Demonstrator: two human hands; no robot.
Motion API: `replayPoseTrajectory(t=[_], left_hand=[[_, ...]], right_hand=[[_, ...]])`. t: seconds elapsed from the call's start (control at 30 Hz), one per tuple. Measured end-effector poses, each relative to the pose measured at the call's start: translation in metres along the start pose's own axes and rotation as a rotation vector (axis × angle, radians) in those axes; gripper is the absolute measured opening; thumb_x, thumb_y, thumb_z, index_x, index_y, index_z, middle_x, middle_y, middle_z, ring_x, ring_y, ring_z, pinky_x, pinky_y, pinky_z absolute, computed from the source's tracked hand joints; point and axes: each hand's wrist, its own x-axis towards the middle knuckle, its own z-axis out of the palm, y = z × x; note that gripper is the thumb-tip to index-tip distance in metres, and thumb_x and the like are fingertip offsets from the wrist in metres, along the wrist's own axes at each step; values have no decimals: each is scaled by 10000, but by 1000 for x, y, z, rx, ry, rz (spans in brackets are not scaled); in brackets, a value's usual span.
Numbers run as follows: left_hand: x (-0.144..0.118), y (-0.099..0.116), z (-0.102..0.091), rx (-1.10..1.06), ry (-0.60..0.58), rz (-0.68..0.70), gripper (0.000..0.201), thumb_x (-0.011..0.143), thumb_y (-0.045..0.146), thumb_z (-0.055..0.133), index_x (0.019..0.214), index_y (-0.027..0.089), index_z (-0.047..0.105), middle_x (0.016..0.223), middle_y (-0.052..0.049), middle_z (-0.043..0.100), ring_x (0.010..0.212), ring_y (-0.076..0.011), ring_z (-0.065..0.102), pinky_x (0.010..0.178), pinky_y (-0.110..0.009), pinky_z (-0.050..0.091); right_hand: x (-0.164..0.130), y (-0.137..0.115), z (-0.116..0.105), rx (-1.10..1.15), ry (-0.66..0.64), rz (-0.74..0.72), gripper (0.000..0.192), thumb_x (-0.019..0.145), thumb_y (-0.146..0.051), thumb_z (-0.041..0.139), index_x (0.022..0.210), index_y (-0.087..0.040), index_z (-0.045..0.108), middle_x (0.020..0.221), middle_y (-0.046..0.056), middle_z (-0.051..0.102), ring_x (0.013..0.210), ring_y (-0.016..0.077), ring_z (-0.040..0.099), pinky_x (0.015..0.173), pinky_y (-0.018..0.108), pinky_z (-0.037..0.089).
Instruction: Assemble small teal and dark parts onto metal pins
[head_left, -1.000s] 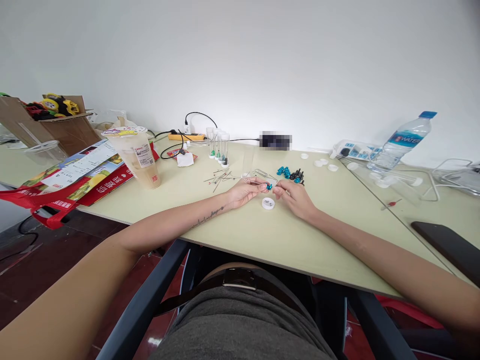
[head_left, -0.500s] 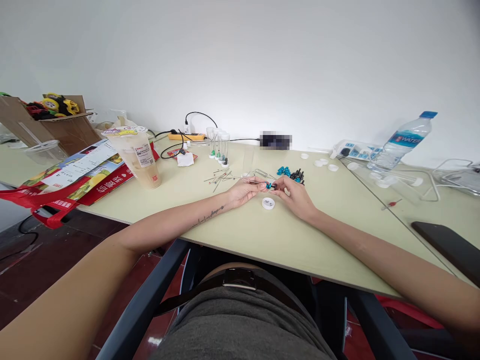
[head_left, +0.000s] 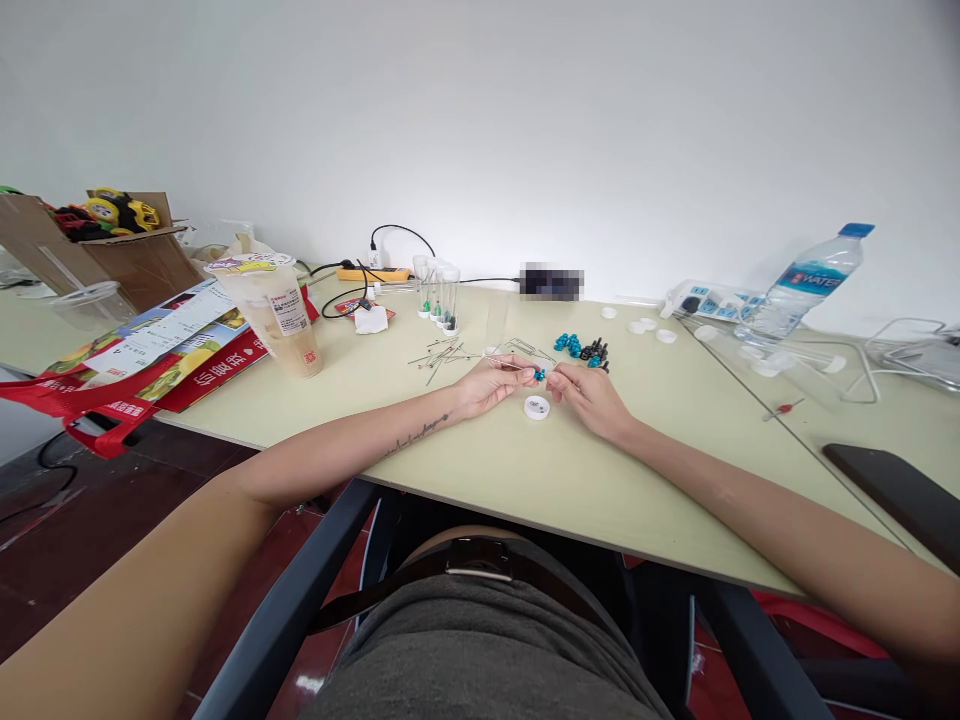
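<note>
Between the fingertips of my left hand (head_left: 499, 382), a small blue plastic piece (head_left: 539, 375) is pinched, and a thin metal rod seems to run through the same fingers. My right hand (head_left: 585, 392) closes its thumb and fingers right beside the blue piece; what they cover is hidden. Just below the hands lies a white round cap (head_left: 536, 407) with tiny dark bits in it. Beyond my right hand are loose blue pieces (head_left: 568, 344) and black pieces (head_left: 597, 350). Thin metal rods (head_left: 442, 358) are scattered past my left hand.
Clear tubes (head_left: 439, 290) stand at the back, near a yellow device (head_left: 373, 273). On the left are a drink cup (head_left: 281, 320), a red bag (head_left: 187, 350) and a cardboard box (head_left: 142, 255). A water bottle (head_left: 806, 285), power strip (head_left: 720, 300), white caps (head_left: 664, 336) and phone (head_left: 896, 495) occupy the right.
My right fingers have curled in and now cover the black end that showed beside the blue piece. The left hand has barely moved.
</note>
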Motion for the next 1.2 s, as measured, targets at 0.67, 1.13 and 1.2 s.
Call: replayPoseTrajectory(t=[0.67, 1.13, 1.2], left_hand=[[0, 1, 1, -7, 15, 5, 179, 609, 82, 712, 773, 99, 641, 736, -22, 646, 714, -84, 599, 902, -301, 407], [1, -1, -1, -16, 15, -1, 162, 623, 75, 702, 768, 96, 634, 750, -25, 649, 727, -87, 607, 913, -302, 404], [1, -1, -1, -20, 26, 1, 173, 614, 82, 712, 767, 99, 633, 744, -23, 648, 732, -91, 608, 912, -307, 405]], right_hand=[[0, 0, 0, 2, 54, -22, 316, 891, -445, 374, 764, -203, 533, 691, 28, 605, 659, 176, 545, 668, 309, 397], [0, 0, 0, -9, 25, -9, 328, 908, -410, 360, 726, -198, 532, 656, 10, 595, 627, 153, 530, 655, 291, 380], [0, 0, 0, -10, 91, -13, 245, 865, -427, 452, 834, -199, 535, 729, 18, 608, 664, 159, 534, 639, 283, 384]])
